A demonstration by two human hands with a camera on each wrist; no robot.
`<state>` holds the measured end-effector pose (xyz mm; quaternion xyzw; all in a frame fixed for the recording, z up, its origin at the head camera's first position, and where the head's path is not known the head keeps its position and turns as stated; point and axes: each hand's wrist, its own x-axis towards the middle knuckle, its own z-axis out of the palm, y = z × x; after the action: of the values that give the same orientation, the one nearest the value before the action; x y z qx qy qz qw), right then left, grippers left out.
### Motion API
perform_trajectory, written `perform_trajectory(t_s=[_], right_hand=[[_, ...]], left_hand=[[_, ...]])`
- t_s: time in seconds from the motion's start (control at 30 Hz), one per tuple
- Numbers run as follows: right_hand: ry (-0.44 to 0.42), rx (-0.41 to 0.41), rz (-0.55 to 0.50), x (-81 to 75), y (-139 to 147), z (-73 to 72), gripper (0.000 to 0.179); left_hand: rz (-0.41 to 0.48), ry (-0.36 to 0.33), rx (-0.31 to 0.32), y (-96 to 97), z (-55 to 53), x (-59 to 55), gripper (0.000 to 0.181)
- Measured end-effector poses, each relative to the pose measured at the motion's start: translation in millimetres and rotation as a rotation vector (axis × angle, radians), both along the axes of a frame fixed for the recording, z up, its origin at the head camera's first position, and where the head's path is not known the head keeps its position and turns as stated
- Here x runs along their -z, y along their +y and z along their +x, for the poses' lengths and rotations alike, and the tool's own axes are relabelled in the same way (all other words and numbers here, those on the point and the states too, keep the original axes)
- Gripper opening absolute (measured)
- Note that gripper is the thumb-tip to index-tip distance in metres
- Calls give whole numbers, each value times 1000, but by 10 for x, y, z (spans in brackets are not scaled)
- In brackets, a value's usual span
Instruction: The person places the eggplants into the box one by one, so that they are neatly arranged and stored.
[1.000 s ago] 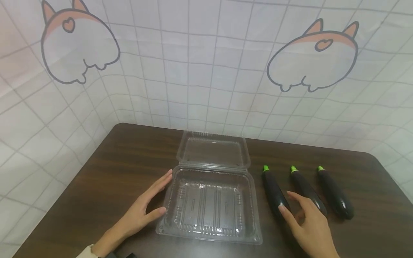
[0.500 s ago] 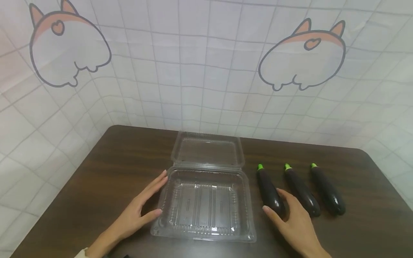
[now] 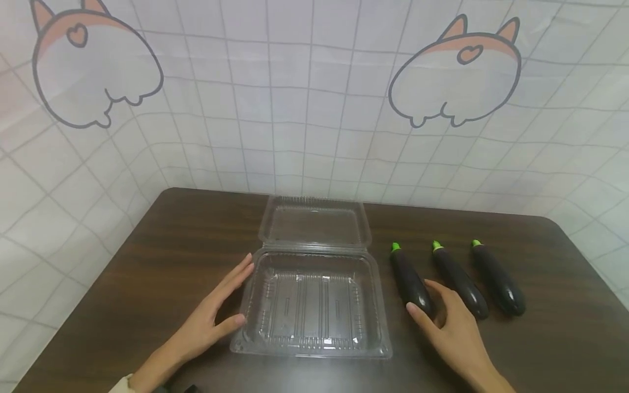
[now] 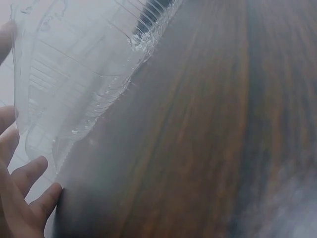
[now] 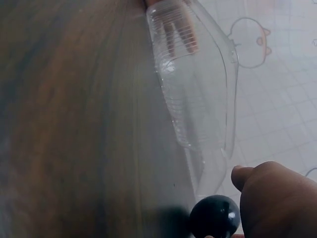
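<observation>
A clear plastic clamshell container lies with its lid folded back on the dark table. My left hand rests fingers spread at its left rim, the fingertips touching or very near the plastic. To the right lie three dark eggplants with green stem ends. My right hand holds the near end of the leftmost eggplant, thumb on its left side and fingers on its right. In the right wrist view the rounded end of this eggplant shows below the thumb. Part of its near end is hidden by the hand.
The middle eggplant and the right eggplant lie beside the right hand. A white grid-patterned curtain rises behind the table's back edge. A small black object shows at the bottom edge near the left wrist.
My right hand has moved from above the leftmost two eggplants down to the leftmost one's near end and taken hold of it. The left hand stays by the container. The head view has shifted slightly.
</observation>
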<state>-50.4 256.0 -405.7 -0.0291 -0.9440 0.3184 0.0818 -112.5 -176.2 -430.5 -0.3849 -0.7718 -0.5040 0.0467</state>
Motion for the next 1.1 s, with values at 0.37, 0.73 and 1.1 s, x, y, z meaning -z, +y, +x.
perform_trajectory(t_s=[0.37, 0.73, 1.1], right_hand=[[1, 20, -50, 48, 16, -23, 59], [-35, 34, -66, -21, 49, -58, 57], [-74, 40, -21, -161, 102, -24, 56]], left_hand=[[-16, 30, -28, -24, -24, 53, 77], [-4, 14, -17, -4, -12, 34, 78], [-12, 10, -12, 7, -24, 21, 76]])
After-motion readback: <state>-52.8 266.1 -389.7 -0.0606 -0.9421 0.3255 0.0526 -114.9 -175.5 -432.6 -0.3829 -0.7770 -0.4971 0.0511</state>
